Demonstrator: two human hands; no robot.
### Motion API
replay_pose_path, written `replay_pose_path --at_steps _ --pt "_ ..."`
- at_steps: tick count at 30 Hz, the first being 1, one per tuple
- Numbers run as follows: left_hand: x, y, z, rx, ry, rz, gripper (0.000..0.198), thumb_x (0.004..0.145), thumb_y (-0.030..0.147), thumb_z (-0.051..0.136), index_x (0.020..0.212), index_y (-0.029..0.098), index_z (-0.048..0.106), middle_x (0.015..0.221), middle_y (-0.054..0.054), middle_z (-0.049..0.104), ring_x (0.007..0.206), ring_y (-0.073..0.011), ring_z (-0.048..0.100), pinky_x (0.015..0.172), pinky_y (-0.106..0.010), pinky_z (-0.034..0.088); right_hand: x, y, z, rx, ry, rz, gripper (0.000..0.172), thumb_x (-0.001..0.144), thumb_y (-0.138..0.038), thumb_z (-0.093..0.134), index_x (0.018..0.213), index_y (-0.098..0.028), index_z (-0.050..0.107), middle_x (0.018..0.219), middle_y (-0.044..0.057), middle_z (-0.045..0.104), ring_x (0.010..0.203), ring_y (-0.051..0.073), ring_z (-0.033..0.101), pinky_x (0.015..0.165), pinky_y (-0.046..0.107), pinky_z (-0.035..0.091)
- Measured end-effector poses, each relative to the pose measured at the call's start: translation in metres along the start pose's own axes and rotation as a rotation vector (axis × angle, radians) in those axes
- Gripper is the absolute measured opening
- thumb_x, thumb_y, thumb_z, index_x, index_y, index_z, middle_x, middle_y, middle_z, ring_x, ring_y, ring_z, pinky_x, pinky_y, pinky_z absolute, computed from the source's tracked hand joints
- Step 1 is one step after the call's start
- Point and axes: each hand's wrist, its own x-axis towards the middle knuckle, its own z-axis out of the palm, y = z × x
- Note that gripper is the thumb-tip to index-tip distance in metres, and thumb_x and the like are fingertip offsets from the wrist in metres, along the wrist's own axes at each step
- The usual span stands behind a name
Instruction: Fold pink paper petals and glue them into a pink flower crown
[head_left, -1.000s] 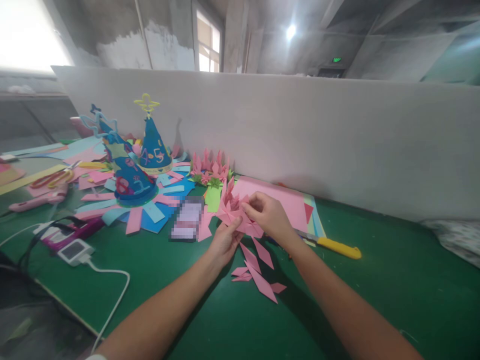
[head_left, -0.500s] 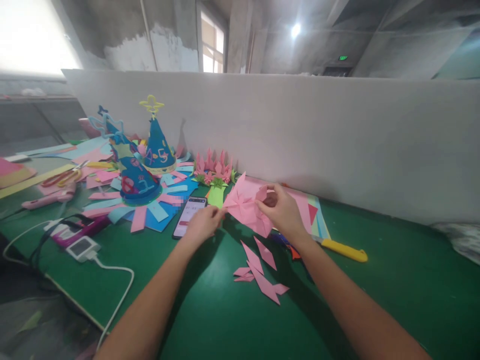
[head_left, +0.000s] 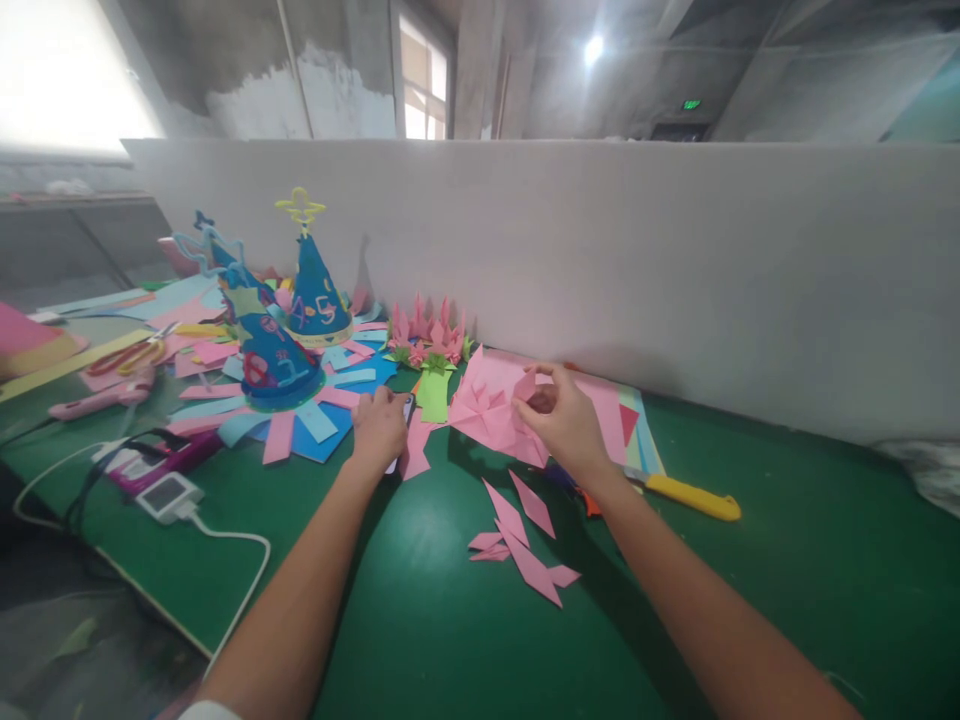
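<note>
Head view: contents of the moment listed, all places given relative to the folded pink paper flower.

Item, the flower itself: held near the far side of the green surface, in front of the stacked paper sheets; a shadow is cast below it, so it is judged to be lifted.

Item, right hand: set at the flower's right edge, which is pinched in the grip between thumb and fingers.

Item, left hand: placed left of the flower, over the phone, which is mostly hidden; whether anything is grasped by this grip cannot be told.

Item, loose pink pieces: scattered nearer the wearer than the flower, untouched.

Item, pink flower cluster: stood beyond the flower, to its left.

Item, yellow-handled tool: laid right of the flower.

Step in hand, as judged: the flower is kept steady one-handed while the phone is attended to. Next move, as judged: a light pinch is called for, with the left hand freed before further petals are handled.
</note>
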Motion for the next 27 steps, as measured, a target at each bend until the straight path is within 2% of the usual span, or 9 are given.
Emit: replay_pose_path --at_steps 9,13,15,17,19,22,24,26,27 --pt "0.003 0.0 0.005 -0.002 -0.044 -0.011 0.039 0.086 0.023 0.034 0.115 0.028 0.061 0.111 -0.013 0.051 0.094 -0.0315 0.045 0.073 -0.042 0.034 -0.001 -0.003 -0.001 0.012 -0.016 -0.005 0.036 0.07 -0.025 0.059 0.105 -0.022 0.052 0.072 0.0 0.065 0.068 0.018 0.064 0.066 0.03 0.05" --pt "0.006 0.002 -0.004 -0.054 0.026 -0.073 0.04 0.087 0.023 0.033 0.116 0.027 0.06 0.111 -0.012 0.054 0.095 -0.0303 0.048 0.073 -0.039 0.036 -0.001 -0.004 -0.002 0.011 -0.015 -0.003 0.035 0.07 -0.024 0.059 0.104 -0.022 0.052 0.073 0.0 0.065 0.068 0.017 0.064 0.066 0.03 0.05" --pt "0.004 0.006 -0.012 -0.094 0.052 -0.05 0.038 0.088 0.023 0.032 0.106 0.024 0.065 0.106 -0.013 0.057 0.095 -0.0286 0.05 0.075 -0.038 0.037 -0.001 -0.004 -0.002 0.012 -0.012 0.002 0.035 0.07 -0.024 0.059 0.104 -0.022 0.052 0.073 0.0 0.065 0.068 0.017 0.064 0.066 0.03 0.05" --pt "0.001 0.009 -0.02 -0.171 -0.044 0.046 0.035 0.086 0.021 0.034 0.092 0.019 0.069 0.096 -0.012 0.062 0.092 -0.025 0.054 0.076 -0.034 0.038 -0.001 -0.003 -0.001 0.021 -0.01 0.01 0.035 0.071 -0.024 0.059 0.104 -0.022 0.052 0.072 0.0 0.065 0.068 0.017 0.064 0.066 0.03 0.05" --pt "-0.005 0.013 -0.026 -0.289 -0.209 0.07 0.03 0.084 0.021 0.039 0.084 0.017 0.069 0.087 -0.01 0.066 0.083 -0.0215 0.058 0.071 -0.029 0.039 -0.001 -0.003 -0.001 0.037 -0.009 0.016 0.035 0.071 -0.024 0.06 0.105 -0.022 0.052 0.072 0.0 0.065 0.068 0.017 0.064 0.066 0.03 0.05" --pt "-0.019 0.022 -0.03 -0.608 -0.595 0.106 0.027 0.082 0.03 0.046 0.076 0.017 0.068 0.068 -0.005 0.067 0.058 -0.0154 0.057 0.055 -0.023 0.038 0.0 -0.002 0.0 0.056 -0.009 0.026 0.036 0.07 -0.025 0.06 0.105 -0.021 0.052 0.072 0.001 0.066 0.068 0.017 0.064 0.066 0.03 0.05" --pt "-0.03 0.034 -0.027 -0.906 -0.833 0.158 0.029 0.078 0.041 0.055 0.083 0.016 0.067 0.075 -0.005 0.069 0.053 -0.0114 0.054 0.051 -0.02 0.038 0.001 -0.002 0.0 0.066 -0.008 0.028 0.037 0.07 -0.025 0.061 0.106 -0.021 0.051 0.072 0.001 0.066 0.067 0.017 0.064 0.066 0.03 0.05" --pt "-0.04 0.051 -0.021 -1.205 -0.949 0.069 0.033 0.073 0.043 0.062 0.089 0.014 0.065 0.085 -0.008 0.069 0.053 -0.01 0.056 0.049 -0.019 0.039 0.002 -0.002 0.0 0.074 -0.004 0.029 0.038 0.069 -0.026 0.061 0.106 -0.021 0.051 0.072 0.001 0.066 0.067 0.017 0.064 0.065 0.03 0.051" --pt "-0.044 0.061 -0.017 -1.369 -0.911 -0.042 0.033 0.07 0.041 0.066 0.089 0.014 0.064 0.085 -0.008 0.069 0.056 -0.0101 0.058 0.05 -0.019 0.04 0.002 -0.003 0.0 0.078 -0.003 0.031 0.038 0.069 -0.026 0.062 0.105 -0.021 0.051 0.072 0.001 0.066 0.067 0.018 0.064 0.065 0.03 0.051"
